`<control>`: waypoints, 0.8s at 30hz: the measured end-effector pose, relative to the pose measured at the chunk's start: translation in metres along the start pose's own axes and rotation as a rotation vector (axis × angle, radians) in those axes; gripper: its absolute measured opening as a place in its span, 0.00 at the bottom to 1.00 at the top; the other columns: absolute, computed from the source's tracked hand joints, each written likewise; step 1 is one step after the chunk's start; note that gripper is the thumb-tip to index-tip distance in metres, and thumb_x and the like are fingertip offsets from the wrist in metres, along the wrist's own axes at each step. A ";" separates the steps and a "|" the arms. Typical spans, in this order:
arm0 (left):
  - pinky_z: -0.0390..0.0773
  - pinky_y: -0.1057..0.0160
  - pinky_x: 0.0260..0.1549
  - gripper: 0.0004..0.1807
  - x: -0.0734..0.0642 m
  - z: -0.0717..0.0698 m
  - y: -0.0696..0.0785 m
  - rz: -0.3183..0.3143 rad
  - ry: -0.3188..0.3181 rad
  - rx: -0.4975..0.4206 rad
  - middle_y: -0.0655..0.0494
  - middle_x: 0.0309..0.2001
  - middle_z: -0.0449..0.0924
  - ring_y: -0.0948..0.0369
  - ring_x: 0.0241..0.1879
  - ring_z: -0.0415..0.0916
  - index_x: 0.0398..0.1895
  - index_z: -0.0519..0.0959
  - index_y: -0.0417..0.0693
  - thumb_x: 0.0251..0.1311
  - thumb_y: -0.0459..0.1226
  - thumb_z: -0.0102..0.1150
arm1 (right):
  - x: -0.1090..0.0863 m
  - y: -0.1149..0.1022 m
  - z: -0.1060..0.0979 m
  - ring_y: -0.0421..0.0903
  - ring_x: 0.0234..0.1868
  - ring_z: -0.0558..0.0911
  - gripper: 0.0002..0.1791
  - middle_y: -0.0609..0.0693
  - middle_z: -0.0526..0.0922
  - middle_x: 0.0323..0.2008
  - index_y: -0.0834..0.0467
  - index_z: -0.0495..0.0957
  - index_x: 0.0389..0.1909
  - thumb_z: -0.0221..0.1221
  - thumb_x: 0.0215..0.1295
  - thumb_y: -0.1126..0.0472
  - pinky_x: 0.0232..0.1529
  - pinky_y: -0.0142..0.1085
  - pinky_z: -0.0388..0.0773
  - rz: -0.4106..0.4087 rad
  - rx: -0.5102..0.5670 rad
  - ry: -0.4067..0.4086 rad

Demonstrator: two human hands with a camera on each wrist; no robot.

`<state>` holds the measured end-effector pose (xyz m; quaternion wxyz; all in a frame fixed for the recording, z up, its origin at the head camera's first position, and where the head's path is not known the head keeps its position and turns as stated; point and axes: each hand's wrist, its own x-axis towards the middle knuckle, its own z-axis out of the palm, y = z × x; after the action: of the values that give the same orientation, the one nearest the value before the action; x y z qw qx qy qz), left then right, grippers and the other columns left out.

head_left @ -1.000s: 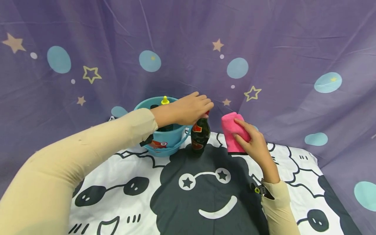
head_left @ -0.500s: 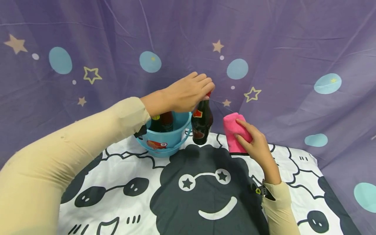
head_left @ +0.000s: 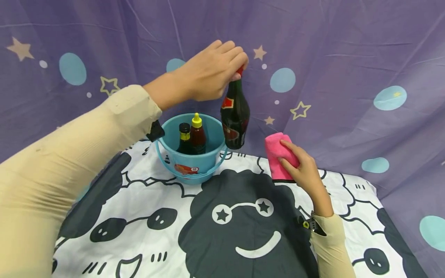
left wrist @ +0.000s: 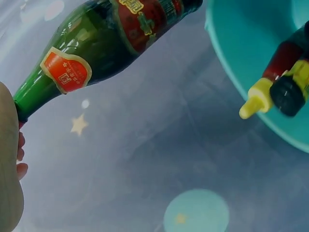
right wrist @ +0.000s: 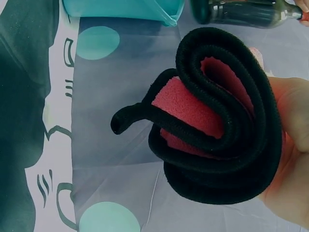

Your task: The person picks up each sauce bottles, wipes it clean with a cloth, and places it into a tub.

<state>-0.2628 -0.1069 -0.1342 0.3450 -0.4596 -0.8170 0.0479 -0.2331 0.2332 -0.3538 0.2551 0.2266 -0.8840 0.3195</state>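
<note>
My left hand (head_left: pixel 212 71) grips a dark green glass bottle (head_left: pixel 235 116) by its red-capped neck, holding it up in the air just right of the blue bucket (head_left: pixel 174 154). Red labels show on the bottle, which tilts slightly. In the left wrist view the bottle's neck (left wrist: pixel 36 92) runs into the hand at the left edge. Further right, my right hand (head_left: pixel 306 170) holds a folded pink cloth (head_left: pixel 278 162) between thumb and fingers. Seen in the right wrist view, the cloth's black-edged folds (right wrist: pixel 222 179) are loosely rolled.
Inside the bucket stand a yellow-capped sauce bottle (head_left: pixel 198 137) and a black-capped bottle (head_left: pixel 185 139). The bucket's handle hangs down its front. Under everything lies a cartoon sheep cloth (head_left: pixel 236 227), with a purple curtain (head_left: pixel 330 58) behind.
My left hand has lifted the green bottle off the sheep cloth and up beside the bucket, bringing the bucket's contents into view. My right hand and the pink cloth have hardly moved.
</note>
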 end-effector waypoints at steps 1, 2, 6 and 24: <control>0.62 0.52 0.44 0.18 0.000 -0.004 -0.001 -0.008 -0.002 0.007 0.42 0.41 0.70 0.47 0.42 0.63 0.52 0.70 0.35 0.81 0.41 0.34 | 0.000 0.000 0.000 0.57 0.47 0.79 0.33 0.64 0.82 0.53 0.54 0.76 0.68 0.69 0.60 0.68 0.45 0.49 0.76 0.000 0.002 -0.005; 0.62 0.51 0.44 0.19 0.000 -0.008 -0.003 -0.015 -0.008 0.014 0.42 0.41 0.70 0.47 0.42 0.63 0.52 0.70 0.35 0.81 0.41 0.34 | -0.001 0.000 0.001 0.58 0.48 0.79 0.33 0.64 0.82 0.54 0.54 0.76 0.68 0.69 0.60 0.68 0.45 0.51 0.76 0.000 0.004 -0.009; 0.62 0.50 0.45 0.18 0.000 -0.020 -0.008 -0.038 -0.028 0.040 0.42 0.42 0.70 0.46 0.43 0.62 0.53 0.70 0.34 0.80 0.41 0.35 | 0.000 0.001 0.002 0.60 0.49 0.79 0.33 0.66 0.81 0.54 0.55 0.75 0.68 0.69 0.60 0.67 0.46 0.54 0.77 -0.012 0.007 -0.021; 0.61 0.53 0.38 0.12 -0.044 0.019 -0.019 -0.011 -0.139 0.018 0.45 0.36 0.68 0.48 0.37 0.62 0.42 0.70 0.38 0.79 0.38 0.40 | -0.007 0.001 0.006 0.57 0.48 0.80 0.34 0.63 0.82 0.53 0.54 0.74 0.69 0.70 0.61 0.66 0.44 0.53 0.80 -0.003 -0.009 -0.049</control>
<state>-0.2725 -0.1480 -0.1640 0.2918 -0.4474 -0.8411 0.0850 -0.2301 0.2316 -0.3630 0.2347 0.2345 -0.8912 0.3094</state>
